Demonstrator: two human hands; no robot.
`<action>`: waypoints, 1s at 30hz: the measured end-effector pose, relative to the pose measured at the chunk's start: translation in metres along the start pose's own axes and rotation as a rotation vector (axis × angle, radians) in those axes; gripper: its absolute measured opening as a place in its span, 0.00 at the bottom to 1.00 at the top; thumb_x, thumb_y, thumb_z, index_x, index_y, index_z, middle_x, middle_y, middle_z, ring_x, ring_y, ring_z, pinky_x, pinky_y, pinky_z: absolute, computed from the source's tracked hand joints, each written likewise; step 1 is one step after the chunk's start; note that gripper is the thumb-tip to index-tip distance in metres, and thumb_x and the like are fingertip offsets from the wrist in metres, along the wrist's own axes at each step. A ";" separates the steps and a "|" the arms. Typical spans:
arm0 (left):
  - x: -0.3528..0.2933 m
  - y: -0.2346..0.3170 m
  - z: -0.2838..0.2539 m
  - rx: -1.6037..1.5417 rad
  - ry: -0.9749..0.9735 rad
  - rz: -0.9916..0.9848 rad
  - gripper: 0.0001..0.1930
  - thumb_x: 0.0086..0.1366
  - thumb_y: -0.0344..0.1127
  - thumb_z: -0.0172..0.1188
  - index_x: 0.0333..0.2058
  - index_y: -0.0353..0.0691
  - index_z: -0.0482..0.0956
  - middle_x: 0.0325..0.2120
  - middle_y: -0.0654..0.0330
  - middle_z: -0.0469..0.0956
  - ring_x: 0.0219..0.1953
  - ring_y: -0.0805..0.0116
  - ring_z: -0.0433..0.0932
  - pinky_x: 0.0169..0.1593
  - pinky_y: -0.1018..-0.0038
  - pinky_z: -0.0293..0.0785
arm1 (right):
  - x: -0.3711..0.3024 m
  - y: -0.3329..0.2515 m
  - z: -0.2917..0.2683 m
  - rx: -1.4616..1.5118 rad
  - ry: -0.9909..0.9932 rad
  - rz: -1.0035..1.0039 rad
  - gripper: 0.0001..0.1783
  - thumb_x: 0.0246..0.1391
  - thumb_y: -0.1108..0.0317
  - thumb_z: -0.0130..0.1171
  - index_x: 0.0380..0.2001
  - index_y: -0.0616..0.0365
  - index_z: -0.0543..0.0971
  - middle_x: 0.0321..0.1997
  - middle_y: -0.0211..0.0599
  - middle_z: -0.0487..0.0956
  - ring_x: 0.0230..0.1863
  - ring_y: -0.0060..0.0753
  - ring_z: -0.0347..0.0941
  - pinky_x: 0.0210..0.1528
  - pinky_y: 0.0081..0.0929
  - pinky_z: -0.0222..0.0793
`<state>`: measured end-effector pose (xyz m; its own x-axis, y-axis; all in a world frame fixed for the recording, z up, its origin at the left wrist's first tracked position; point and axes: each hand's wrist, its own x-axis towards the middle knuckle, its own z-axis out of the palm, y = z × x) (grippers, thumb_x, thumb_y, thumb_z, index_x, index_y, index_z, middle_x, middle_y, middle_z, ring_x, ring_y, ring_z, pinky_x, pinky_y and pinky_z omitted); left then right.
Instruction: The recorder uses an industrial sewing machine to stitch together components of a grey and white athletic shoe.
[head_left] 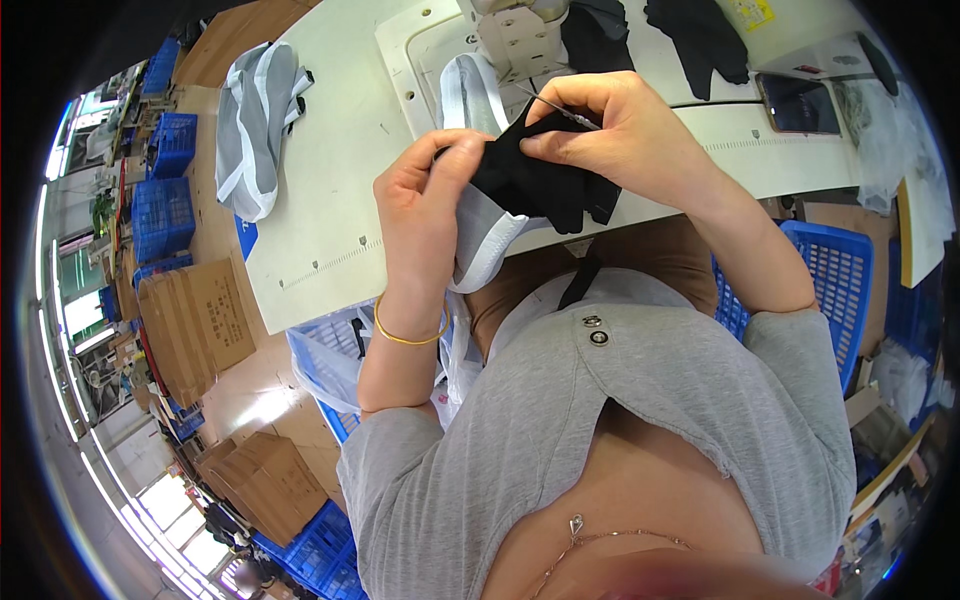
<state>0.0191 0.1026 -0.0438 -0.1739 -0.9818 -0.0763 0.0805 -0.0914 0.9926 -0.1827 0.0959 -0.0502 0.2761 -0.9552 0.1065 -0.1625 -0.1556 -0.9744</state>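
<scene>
Just in front of the sewing machine [515, 42], both hands hold up a piece of black fabric [540, 185]. My left hand [420, 195] pinches its left edge between thumb and fingers. On the other side, my right hand [630, 135] is closed on the black fabric, thumb against the forefinger. A slim pointed metal tool [577, 119] also sits in the right hand; its exact kind is hard to make out. Grey fabric with white edging [483, 245] runs from beside the machine, passes behind my left hand and hangs over the table's front edge.
Grey pieces with white edging [250, 130] lie on the table [330, 190] at left. Black fabric pieces [697, 45] and a phone [798, 104] lie at right. Blue plastic baskets [830, 275] flank my lap; cardboard boxes [197, 325] stand on the floor at left.
</scene>
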 end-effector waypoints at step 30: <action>-0.006 -0.004 -0.004 0.299 0.065 0.152 0.06 0.58 0.27 0.69 0.35 0.34 0.84 0.24 0.67 0.79 0.25 0.85 0.71 0.29 0.88 0.65 | -0.010 0.010 -0.006 0.041 0.229 0.047 0.09 0.51 0.68 0.65 0.28 0.65 0.79 0.25 0.30 0.79 0.30 0.15 0.72 0.34 0.18 0.69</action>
<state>0.0239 0.1084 -0.0475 -0.1184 -0.9898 0.0787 -0.1924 0.1007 0.9761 -0.1930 0.1023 -0.0602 0.0462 -0.9941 0.0981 -0.1301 -0.1033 -0.9861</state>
